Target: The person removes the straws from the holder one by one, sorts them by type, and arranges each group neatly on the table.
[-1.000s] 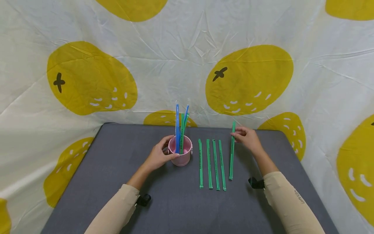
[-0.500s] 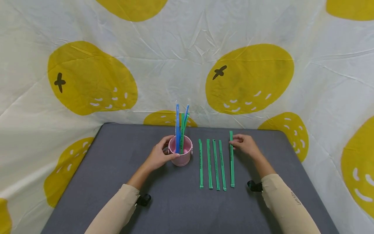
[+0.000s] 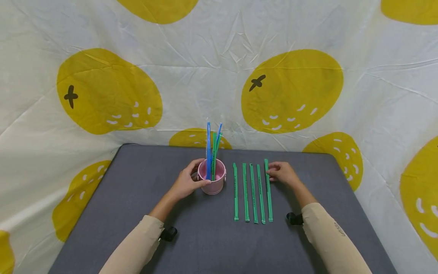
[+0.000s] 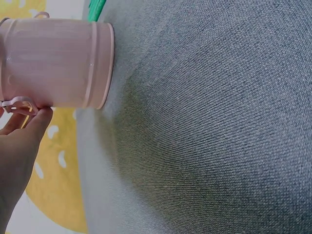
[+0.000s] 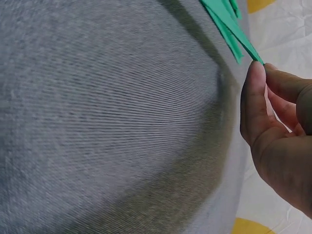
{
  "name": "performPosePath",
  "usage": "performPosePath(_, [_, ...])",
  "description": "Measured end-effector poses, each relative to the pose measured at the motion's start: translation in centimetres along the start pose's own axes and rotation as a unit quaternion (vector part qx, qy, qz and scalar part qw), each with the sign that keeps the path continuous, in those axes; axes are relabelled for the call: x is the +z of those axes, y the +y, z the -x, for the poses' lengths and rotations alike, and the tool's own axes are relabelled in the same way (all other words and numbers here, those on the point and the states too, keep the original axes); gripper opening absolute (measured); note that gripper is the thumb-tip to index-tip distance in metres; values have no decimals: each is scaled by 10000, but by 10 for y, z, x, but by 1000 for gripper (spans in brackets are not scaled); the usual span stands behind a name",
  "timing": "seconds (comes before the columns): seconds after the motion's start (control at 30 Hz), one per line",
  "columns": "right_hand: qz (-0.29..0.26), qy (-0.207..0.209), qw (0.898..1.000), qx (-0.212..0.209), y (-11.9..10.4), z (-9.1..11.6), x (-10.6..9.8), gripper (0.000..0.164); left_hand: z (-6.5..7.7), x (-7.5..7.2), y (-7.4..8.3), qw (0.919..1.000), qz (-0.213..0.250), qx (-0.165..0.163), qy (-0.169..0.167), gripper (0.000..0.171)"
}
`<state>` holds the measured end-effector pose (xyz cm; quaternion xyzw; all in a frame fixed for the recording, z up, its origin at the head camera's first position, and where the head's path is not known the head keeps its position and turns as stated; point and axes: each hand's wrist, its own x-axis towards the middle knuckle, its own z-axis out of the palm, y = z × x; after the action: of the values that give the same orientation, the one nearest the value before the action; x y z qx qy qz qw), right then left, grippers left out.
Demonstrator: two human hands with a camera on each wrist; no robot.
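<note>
Pink bucket (image 3: 213, 187), frame centre (blue and green straws (image 3: 208, 152) inside): gripped by left hand (image 3: 187, 183). Green straw (image 3: 268, 198), right of centre: pinched by right hand (image 3: 284, 174), tabletop (image 3: 219, 243) contact hard to judge. Four matching straws (image 3: 253, 194) alongside.

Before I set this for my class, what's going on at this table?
A person is handling sticks with both hands. The left hand holds a pink bucket, in which blue sticks and green ones stand. The right hand pinches another green stick near its far end, beside four more green sticks lying in a row on the table, right of the bucket.
</note>
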<state>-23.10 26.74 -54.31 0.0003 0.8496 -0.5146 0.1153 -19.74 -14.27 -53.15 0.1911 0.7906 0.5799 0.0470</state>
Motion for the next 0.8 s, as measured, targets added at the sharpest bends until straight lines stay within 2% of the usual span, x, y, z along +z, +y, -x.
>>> performPosePath(0.1, [-72,53,9998,160,3,-2,5,40,0,0,-1,10000,-35,1,5,77])
performPosePath(0.53, [426,406,9975,384,7,-4,12,31,1,1,0,10000,-55,43,-31,78])
performPosePath(0.8, [566,447,9969,299,4,-3,13,30,-1,0,0,10000,-29,34,-22,78])
